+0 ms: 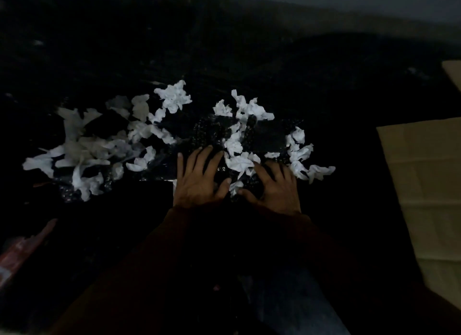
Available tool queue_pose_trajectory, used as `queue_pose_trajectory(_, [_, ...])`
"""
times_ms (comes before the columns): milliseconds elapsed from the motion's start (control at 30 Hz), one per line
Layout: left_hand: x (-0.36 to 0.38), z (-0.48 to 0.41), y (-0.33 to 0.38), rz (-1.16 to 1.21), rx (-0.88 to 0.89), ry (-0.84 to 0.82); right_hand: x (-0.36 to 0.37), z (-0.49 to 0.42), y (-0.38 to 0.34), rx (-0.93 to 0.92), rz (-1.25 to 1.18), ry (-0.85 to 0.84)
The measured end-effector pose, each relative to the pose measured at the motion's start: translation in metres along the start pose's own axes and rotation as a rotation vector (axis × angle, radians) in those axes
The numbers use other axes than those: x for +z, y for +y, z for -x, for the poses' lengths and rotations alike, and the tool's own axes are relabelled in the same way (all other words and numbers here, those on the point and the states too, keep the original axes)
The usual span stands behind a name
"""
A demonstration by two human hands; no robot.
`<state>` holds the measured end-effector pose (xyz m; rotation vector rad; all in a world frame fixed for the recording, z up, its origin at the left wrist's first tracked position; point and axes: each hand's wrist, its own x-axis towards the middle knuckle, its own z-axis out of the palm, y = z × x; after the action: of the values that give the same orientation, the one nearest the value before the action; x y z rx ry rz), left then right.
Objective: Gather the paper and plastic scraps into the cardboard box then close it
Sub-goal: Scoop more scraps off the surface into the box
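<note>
From the head camera the scene is very dim. Crumpled white paper scraps [172,96] are strewn in a loose band across the middle of a dark surface [249,60]. They are brightest and sharpest near the centre. Toward the left side they are greyer and blurred, and there I cannot tell paper from plastic. Among and under the central scraps lies dark, glinting, bubbled plastic [212,130], which barely stands out from the surface.

The left hand [199,177] lies flat on this plastic at the near edge of the band, fingers straight and spread, gripping nothing. The right hand [274,185] is just beside it, its fingers spread and a little bent over white scraps. Whether it grips any of them I cannot tell. Both arms wear dark red sleeves [174,235].

The cardboard box [424,172] shows only as flat tan creased panels along the right side, well apart from the scraps. A blurred red object [22,247] lies at the near left corner.
</note>
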<state>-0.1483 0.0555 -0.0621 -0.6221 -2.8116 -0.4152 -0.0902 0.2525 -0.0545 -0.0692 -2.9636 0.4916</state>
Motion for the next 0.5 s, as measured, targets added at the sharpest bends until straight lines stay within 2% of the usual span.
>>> queue_pose_trajectory(100, [0.002,0.008,0.001,-0.091,-0.018,0.146,0.002,-0.002,0.0,0.001,-0.002,0.023])
queue_pose_trajectory(300, [0.002,0.023,0.005,-0.169,-0.066,0.29,0.006,0.006,0.0,-0.032,0.025,0.104])
queue_pose_trajectory(500, [0.01,0.044,0.013,-0.094,-0.072,0.099,0.003,0.02,-0.003,-0.043,0.038,0.097])
